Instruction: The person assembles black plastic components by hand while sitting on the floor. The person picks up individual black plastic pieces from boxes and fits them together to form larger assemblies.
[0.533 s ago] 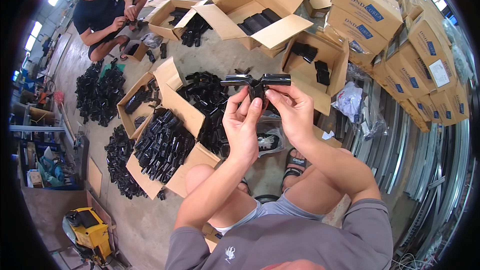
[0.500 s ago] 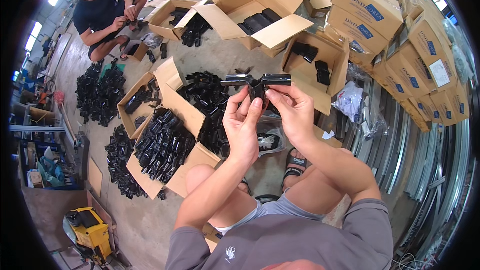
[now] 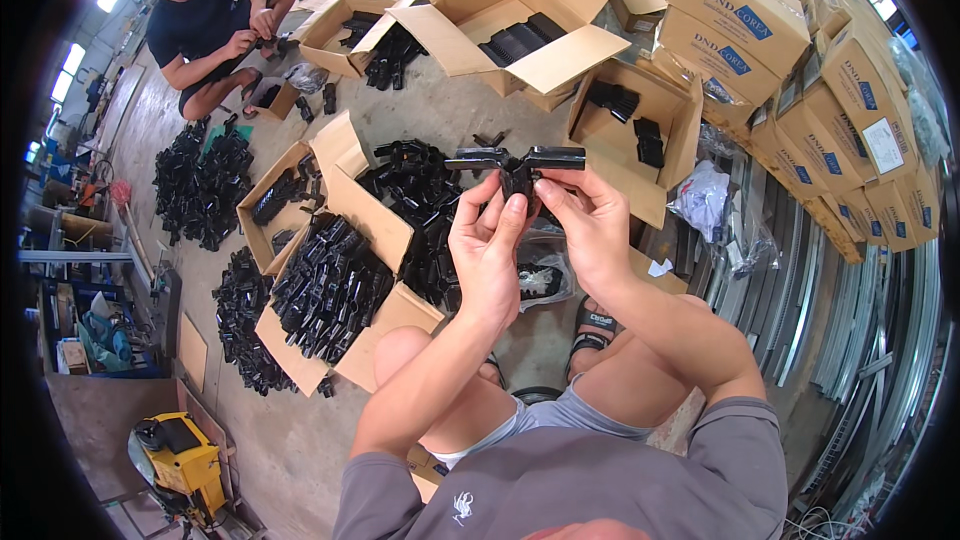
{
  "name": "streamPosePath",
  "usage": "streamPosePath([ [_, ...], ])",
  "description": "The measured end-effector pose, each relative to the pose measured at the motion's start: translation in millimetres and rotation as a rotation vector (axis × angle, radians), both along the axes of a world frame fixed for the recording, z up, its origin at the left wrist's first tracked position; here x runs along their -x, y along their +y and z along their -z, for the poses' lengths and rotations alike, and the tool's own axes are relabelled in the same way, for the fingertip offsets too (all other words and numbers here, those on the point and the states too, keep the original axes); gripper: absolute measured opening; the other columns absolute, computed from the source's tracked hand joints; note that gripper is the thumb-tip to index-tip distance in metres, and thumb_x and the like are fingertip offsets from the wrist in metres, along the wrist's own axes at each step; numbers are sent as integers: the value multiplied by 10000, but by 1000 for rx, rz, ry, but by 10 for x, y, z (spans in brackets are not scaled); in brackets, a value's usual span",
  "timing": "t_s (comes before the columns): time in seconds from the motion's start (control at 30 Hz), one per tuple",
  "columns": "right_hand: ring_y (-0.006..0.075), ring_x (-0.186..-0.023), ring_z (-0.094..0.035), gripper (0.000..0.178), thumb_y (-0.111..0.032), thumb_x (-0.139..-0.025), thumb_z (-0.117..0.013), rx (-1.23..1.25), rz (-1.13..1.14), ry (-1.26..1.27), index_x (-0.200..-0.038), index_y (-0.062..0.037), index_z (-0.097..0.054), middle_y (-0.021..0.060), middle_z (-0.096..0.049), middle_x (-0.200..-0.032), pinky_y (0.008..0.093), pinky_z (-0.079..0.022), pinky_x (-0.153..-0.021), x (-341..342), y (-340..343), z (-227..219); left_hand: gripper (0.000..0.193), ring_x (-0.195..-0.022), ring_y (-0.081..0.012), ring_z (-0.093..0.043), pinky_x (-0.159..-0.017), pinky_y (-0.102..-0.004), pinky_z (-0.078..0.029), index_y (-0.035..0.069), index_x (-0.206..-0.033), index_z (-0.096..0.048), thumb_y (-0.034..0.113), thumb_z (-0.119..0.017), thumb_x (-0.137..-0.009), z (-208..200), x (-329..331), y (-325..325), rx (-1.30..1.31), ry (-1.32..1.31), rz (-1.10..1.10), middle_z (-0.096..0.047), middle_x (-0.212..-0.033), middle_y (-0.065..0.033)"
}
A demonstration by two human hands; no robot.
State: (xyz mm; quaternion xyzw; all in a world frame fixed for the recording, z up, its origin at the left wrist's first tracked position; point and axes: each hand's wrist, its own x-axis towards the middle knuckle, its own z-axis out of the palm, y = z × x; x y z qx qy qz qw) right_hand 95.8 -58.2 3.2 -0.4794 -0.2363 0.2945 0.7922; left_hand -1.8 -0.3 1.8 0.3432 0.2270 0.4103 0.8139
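Note:
A glossy black T-shaped tube fitting (image 3: pixel 555 156) is held up in front of my knees, its two arms pointing left and right and its stem downward. My left hand (image 3: pixel 488 258) pinches the stem between thumb and fingers. On the other side, my right hand (image 3: pixel 592 232) grips near the middle joint, fingertips almost meeting the left ones. The fingers hide much of the stem. Behind the fitting lies a heap of similar black parts (image 3: pixel 412 180). An open carton (image 3: pixel 375 225) by my left knee overflows with more of them.
A co-worker (image 3: pixel 205 30) squats at the far left beside another black heap (image 3: pixel 202 185). Open cartons (image 3: pixel 470 50) with black parts stand ahead. Stacked sealed boxes (image 3: pixel 735 25) and long metal profiles (image 3: pixel 800 325) line the right. A clear plastic bag (image 3: pixel 545 280) lies between my feet.
The view has shifted very slightly. Both hands keep the same hold on the tube fitting, with no visible change in its pose.

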Motion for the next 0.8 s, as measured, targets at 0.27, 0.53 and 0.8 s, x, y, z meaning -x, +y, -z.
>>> streamPosePath([
  [0.27,107,-970,-655,205,15,-910,-680,24,0,17,-1115,28,-676,81,-713,-1072,246,-520,-884,-13,2,26,340,-1107,-177,-645,-974,-332,-534,35,-1289,-515,39,-625,-967,12,4,12,36,-3,14,-667,-1217,-137],
  [0.53,109,-954,-665,200,2,-908,-692,31,13,28,-1106,29,-676,92,-717,-1058,244,-528,-864,-4,1,-9,340,-1115,-177,-642,-984,-337,-532,33,-1286,-516,36,-627,-965,-9,-1,4,45,13,13,-662,-1225,-138],
  [0.8,106,-954,-657,197,8,-913,-683,14,15,22,-1109,28,-672,85,-715,-1048,249,-522,-861,5,-9,11,335,-1092,-171,-652,-956,-324,-535,35,-1278,-527,37,-635,-961,1,-5,-3,28,17,6,-675,-1204,-129],
])
